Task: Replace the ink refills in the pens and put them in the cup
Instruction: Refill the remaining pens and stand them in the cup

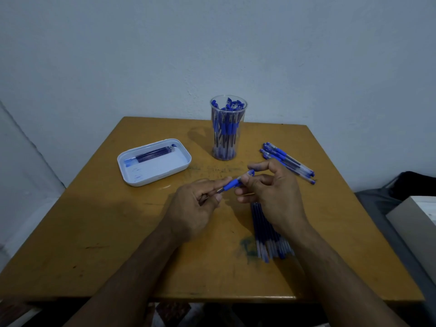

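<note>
Blue-gripped clear pen [237,181] sits pinched between my left hand [198,206] and right hand [273,197] fingers, clear plastic cup [227,128] nearly full, four pens [289,161] waiting far right.

Plain pale blue-grey wall [236,43] behind, dimly and evenly lit. Square ochre wooden surface [106,232] pushed close to it, scuffed and stained with blue ink near the middle. Dark grey upholstery [387,223] at right, bearing a pale box corner [417,220].
</note>
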